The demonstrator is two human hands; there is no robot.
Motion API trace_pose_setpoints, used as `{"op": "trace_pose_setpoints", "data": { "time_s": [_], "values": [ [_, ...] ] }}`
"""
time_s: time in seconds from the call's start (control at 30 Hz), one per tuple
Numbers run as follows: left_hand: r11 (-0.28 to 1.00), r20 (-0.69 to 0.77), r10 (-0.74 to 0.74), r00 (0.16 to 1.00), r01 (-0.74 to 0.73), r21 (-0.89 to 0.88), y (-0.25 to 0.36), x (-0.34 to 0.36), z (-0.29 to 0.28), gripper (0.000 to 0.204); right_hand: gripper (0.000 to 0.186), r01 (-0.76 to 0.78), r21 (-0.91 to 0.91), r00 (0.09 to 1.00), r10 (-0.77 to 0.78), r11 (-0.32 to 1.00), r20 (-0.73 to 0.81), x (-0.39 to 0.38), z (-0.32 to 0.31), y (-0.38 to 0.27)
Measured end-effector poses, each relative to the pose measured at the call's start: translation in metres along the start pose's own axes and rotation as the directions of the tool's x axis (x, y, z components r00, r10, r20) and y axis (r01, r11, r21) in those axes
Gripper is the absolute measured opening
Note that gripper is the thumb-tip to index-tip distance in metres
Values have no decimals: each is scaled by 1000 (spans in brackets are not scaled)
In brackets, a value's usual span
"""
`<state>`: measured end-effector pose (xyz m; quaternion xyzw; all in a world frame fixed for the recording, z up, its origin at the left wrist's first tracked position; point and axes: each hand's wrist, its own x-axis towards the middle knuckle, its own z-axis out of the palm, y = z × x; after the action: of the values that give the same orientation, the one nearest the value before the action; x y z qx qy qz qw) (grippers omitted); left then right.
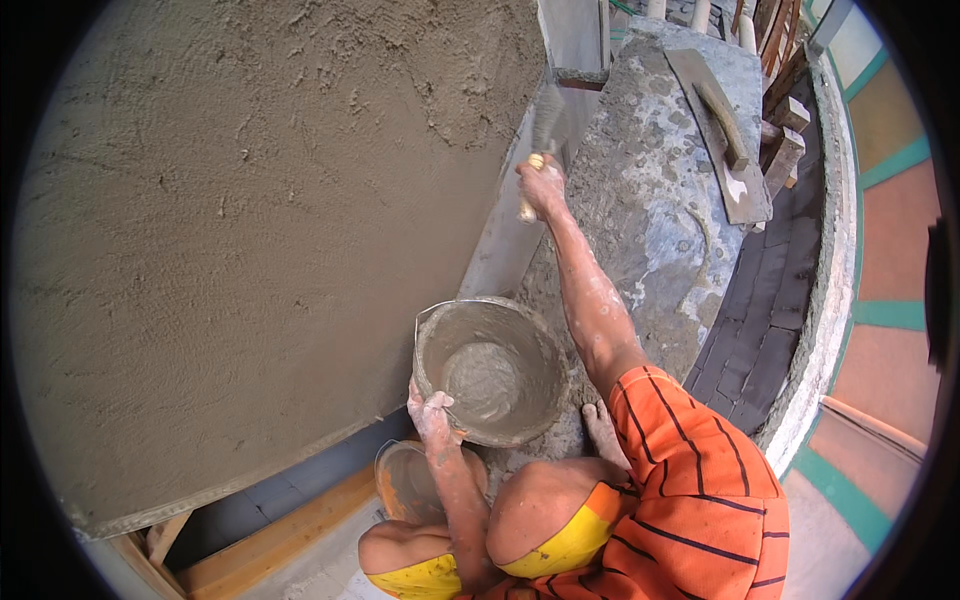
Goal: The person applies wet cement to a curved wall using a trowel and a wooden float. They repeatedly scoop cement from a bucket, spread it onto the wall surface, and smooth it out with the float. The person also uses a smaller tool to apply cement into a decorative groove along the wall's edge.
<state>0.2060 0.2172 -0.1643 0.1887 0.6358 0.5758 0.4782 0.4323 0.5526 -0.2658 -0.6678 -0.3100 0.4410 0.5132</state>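
Note:
My left hand [432, 412] is closed over the rim of a mortar-coated bucket [530, 360]. The bucket tips toward the wall, and a thin grey layer covers its bottom. Ahead of it, my right arm reaches out and my right hand [542, 186] grips a trowel by its pale yellow handle [527, 208]. Motion blurs the trowel's blade [549, 115], which is close to the lower edge of the wall. Wet grey plaster coats that wall [280, 240], smoother low down and rougher near the top.
A long plastering float [735, 185] with a curved wooden handle lies on the mortar-splashed board [660, 200] to the right. A second bucket [402, 480] stands below the first, by my knees. Wooden offcuts [787, 150] are stacked beyond the float. A timber beam [270, 540] runs at lower left.

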Motion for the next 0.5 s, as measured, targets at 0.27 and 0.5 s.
{"op": "trace_pose_setpoints", "data": {
  "time_s": [0.27, 0.5],
  "values": [
    [998, -69, 36, 997, -33, 47, 11, -11, -24, 72, 35, -170, 625, 975, 39, 762, 217, -43, 24, -54],
    [998, -21, 21, 1000, -20, 67, 4, 0, -20, 70, 12, -565, 585, 820, 320, 582, 474, -20, 60, 28]
  ]
}}
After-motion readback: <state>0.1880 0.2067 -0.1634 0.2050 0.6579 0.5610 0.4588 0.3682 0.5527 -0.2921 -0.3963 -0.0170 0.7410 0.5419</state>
